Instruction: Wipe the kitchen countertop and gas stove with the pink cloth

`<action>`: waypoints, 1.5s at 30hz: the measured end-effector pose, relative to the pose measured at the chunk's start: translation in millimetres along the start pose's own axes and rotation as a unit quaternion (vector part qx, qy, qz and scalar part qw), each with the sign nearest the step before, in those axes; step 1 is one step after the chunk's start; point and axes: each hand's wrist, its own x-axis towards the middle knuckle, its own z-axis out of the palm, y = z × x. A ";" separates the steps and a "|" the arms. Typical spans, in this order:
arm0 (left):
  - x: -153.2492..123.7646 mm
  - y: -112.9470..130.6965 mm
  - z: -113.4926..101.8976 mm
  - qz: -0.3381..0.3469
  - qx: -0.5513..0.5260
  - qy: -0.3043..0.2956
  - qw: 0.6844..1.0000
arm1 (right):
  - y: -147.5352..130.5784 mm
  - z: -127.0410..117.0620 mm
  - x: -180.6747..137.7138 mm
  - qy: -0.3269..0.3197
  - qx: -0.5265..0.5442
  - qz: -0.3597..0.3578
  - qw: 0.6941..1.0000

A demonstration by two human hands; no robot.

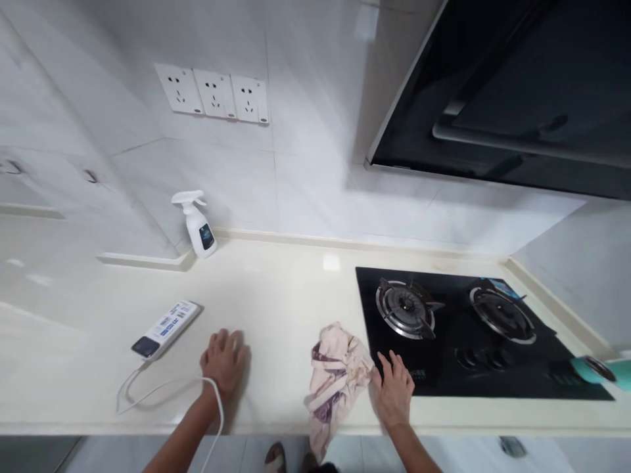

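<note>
- Loosely bunched, a pale pink, soft fabric cloth with purple-brown patches [340, 378] lies on the glossy cream countertop [280, 309], left of the cooktop; creases throughout, lower end hanging over the front edge.
- Right hand [394, 389]: palm down, fingers slightly spread across the cooktop's edge; thumb beside the cloth, contact cannot be told.
- Left hand [224, 362]: resting on the countertop, fingers bent, slightly apart, grasping nothing; thin white cable [219, 402] across the wrist.
- Black, smooth rectangular cooktop [452, 315]: two round metal burners [407, 307], pronged supports; pale front lettering too small to read.
- White oblong device with dark end panel [170, 326]: blue print, illegible.
- White plastic spray bottle [200, 226]: trigger top, dark label [206, 235], wording unreadable.
</note>
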 end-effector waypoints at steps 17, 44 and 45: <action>32.4 -16.1 21.5 0.031 0.132 -0.006 0.991 | -131.3 2.6 36.8 -0.243 0.109 -0.100 0.959; 27.8 13.4 24.0 0.130 0.111 0.035 0.985 | -340.8 85.8 252.9 -0.372 0.127 -0.300 0.869; 27.8 12.3 24.9 0.130 0.108 0.041 0.985 | -347.5 78.7 232.5 -0.376 0.142 -0.340 0.850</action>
